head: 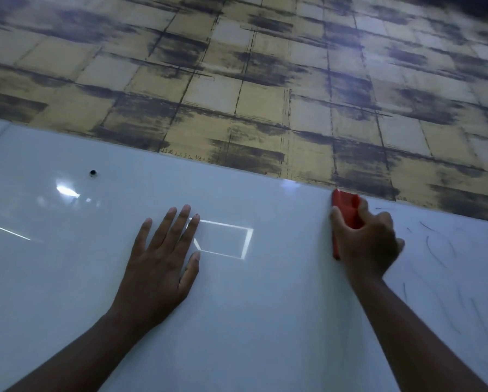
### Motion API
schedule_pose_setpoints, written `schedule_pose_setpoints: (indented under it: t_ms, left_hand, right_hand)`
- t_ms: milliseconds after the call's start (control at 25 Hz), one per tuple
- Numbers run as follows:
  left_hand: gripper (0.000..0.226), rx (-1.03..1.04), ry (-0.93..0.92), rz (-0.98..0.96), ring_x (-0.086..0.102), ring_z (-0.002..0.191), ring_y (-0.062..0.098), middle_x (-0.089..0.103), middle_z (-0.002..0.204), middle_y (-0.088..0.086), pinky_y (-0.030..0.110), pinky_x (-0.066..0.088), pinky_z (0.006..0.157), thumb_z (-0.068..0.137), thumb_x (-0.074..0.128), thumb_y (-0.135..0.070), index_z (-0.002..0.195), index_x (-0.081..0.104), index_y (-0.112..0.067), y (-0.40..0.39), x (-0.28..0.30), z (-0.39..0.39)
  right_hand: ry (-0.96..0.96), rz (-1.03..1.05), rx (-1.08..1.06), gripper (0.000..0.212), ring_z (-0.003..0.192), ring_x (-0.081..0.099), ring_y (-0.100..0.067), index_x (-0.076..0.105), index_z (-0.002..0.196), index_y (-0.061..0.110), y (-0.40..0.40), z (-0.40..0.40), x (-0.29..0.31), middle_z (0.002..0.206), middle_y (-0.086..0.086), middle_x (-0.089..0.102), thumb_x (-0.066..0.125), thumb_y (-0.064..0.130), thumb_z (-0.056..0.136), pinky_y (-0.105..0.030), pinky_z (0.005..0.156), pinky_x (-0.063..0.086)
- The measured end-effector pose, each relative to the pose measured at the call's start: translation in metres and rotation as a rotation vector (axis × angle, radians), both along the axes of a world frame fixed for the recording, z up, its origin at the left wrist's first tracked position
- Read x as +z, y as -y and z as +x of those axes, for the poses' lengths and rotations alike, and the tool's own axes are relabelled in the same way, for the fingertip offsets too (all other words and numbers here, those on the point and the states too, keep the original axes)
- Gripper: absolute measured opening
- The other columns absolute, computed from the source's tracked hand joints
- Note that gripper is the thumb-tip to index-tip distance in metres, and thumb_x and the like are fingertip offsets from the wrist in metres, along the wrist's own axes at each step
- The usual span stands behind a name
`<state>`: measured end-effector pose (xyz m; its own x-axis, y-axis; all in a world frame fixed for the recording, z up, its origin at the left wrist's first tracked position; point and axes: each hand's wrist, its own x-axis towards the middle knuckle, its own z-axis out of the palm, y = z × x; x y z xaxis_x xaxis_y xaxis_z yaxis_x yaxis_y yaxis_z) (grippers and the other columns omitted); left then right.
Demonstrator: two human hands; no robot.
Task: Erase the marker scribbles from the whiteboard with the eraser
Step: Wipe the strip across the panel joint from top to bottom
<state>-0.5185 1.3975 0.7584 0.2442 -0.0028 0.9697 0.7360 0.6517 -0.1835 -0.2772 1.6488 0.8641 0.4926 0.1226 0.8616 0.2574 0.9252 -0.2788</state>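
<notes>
Whiteboard (265,321) fills the lower part of the view, glossy, with ceiling-light reflections on it: a bright blob at upper left and a pale rectangular outline near centre. Small dark round spot (93,173) near the board's upper left; possibly a mounting screw, too small to tell.

Left hand (163,264) lies flat on the board, palm down, fingers straight and slightly spread, holding nothing. Fingertips overlap the left edge of the reflected rectangle.

Right hand (364,244) grips the red eraser (347,210), fingers curled over its back, thumb along its left side. Eraser is pressed against the board just under the board's top edge. Hand outline is a little blurred.

Marker scribbles (441,256): thin dark curved strokes, faint, scattered over the board to the right of the right hand and down toward the lower right corner. Board to the left of the eraser shows no strokes.

Behind the top edge: wall (237,80) with a yellow-and-dark checked pattern.
</notes>
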Motion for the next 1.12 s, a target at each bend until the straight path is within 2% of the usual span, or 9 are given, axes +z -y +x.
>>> schedule_pose_setpoints:
  t_ms: [120,240,400,560,720,800,920,1000,1120]
  left_hand:
    - [0.067,0.011,0.015,0.015,0.020,0.163,0.025,0.019,0.177,0.005,0.059,0.020,0.129,0.107,0.030,-0.040,0.168,0.026,-0.013,-0.002,-0.015,0.004]
    - [0.067,0.001,0.041,0.044,0.020,0.163,0.026,0.019,0.177,0.007,0.059,0.018,0.129,0.106,0.032,-0.038,0.167,0.027,-0.011,-0.006,-0.030,0.009]
    - [0.068,-0.001,0.062,0.048,0.019,0.163,0.028,0.019,0.176,0.010,0.061,0.018,0.129,0.106,0.032,-0.038,0.167,0.028,-0.008,-0.012,-0.039,0.014]
    - [0.069,-0.001,0.081,0.063,0.017,0.163,0.029,0.018,0.177,0.011,0.063,0.019,0.128,0.106,0.031,-0.038,0.167,0.026,-0.008,-0.012,-0.041,0.017]
    - [0.069,-0.004,0.144,0.094,0.013,0.164,0.031,0.014,0.177,0.012,0.067,0.018,0.127,0.106,0.031,-0.036,0.168,0.022,-0.007,-0.024,-0.052,0.026]
    - [0.070,0.008,0.157,0.102,0.019,0.163,0.033,0.018,0.176,0.014,0.067,0.021,0.125,0.105,0.032,-0.037,0.167,0.026,-0.006,-0.025,-0.055,0.034]
    - [0.072,0.036,0.196,0.152,0.043,0.146,0.043,0.042,0.161,0.024,0.065,0.030,0.112,0.098,0.039,-0.043,0.154,0.047,0.000,-0.024,-0.043,0.052]
    - [0.070,0.030,0.221,0.135,0.049,0.134,0.043,0.049,0.149,0.024,0.061,0.033,0.105,0.095,0.041,-0.048,0.146,0.055,-0.002,-0.032,-0.022,0.070]
    - [0.064,0.037,0.149,0.012,0.051,0.131,0.039,0.053,0.146,0.018,0.055,0.033,0.103,0.093,0.042,-0.048,0.139,0.062,-0.009,-0.063,0.005,0.100]
  right_hand:
    - [-0.063,-0.060,0.054,0.067,0.083,0.062,-0.033,0.061,0.141,0.012,-0.012,0.008,-0.019,0.096,-0.014,0.060,0.068,0.055,0.090,-0.050,0.090,0.049]
    - [-0.019,0.016,0.112,0.068,0.076,0.058,-0.026,0.058,0.144,0.015,-0.006,-0.002,-0.051,0.092,-0.008,0.054,0.070,0.053,0.089,-0.050,0.080,0.058]
    - [0.221,0.245,0.100,0.068,0.067,0.049,-0.021,0.061,0.143,0.023,0.027,-0.018,-0.089,0.084,0.000,0.045,0.066,0.055,0.084,-0.038,0.065,0.052]
    - [0.548,0.586,0.024,0.069,0.073,0.045,-0.019,0.061,0.144,0.023,0.072,-0.044,-0.142,0.086,-0.001,0.047,0.071,0.050,0.082,-0.035,0.066,0.043]
    - [0.628,0.710,-0.059,0.067,0.075,0.042,-0.014,0.065,0.140,0.018,0.079,-0.050,-0.162,0.087,-0.001,0.052,0.072,0.055,0.084,-0.034,0.065,0.041]
    - [0.628,0.750,-0.102,0.066,0.072,0.042,-0.015,0.065,0.139,0.016,0.072,-0.041,-0.153,0.085,-0.002,0.053,0.070,0.056,0.086,-0.034,0.064,0.040]
    - [0.550,0.702,-0.137,0.063,0.070,0.048,-0.022,0.065,0.138,0.013,0.051,-0.026,-0.124,0.084,-0.004,0.053,0.066,0.052,0.088,-0.036,0.064,0.040]
    - [0.470,0.577,-0.143,0.062,0.071,0.052,-0.026,0.065,0.137,0.011,0.031,-0.014,-0.094,0.086,-0.007,0.054,0.062,0.052,0.090,-0.037,0.064,0.044]
    - [0.344,0.380,-0.091,0.067,0.067,0.050,-0.022,0.062,0.138,0.009,0.005,0.006,-0.053,0.089,-0.005,0.053,0.058,0.056,0.091,-0.036,0.066,0.050]
